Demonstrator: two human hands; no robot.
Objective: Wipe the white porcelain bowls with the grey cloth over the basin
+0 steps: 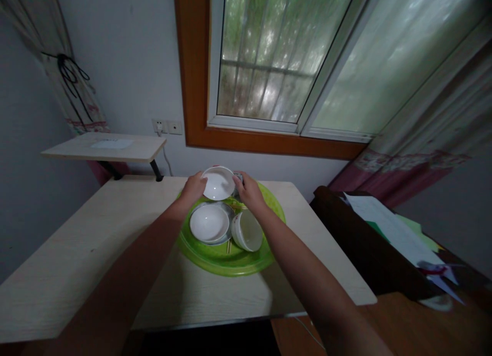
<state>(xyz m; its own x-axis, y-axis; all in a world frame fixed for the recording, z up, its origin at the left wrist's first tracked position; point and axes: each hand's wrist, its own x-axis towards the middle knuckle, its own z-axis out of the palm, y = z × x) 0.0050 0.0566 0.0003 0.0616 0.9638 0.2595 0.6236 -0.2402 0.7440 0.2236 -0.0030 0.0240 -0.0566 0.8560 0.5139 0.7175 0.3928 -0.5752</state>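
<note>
A white bowl [218, 183] is lifted over the far side of a round green tray [230, 267]. My left hand [195, 186] grips its left rim, thumb on the inside edge. My right hand [248, 188] closes at its right rim, the fingers mostly hidden. Close by my right hand, partly covered, is a small greyish object [237, 187]. Nearer to me on the tray, another white bowl [209, 223] rests on a grey-rimmed plate [229, 212]. To its right, nested bowls [249, 231] lie tipped on their side. Chopsticks [229, 247] show between them.
The tray sits on a pale wooden table [154, 284]. A raised shelf [77, 147] with a paper [112, 144] stands at the table's back left. Behind are wall sockets [167, 127] and a window [269, 64]. Dark furniture with papers [384, 228] stands at the right.
</note>
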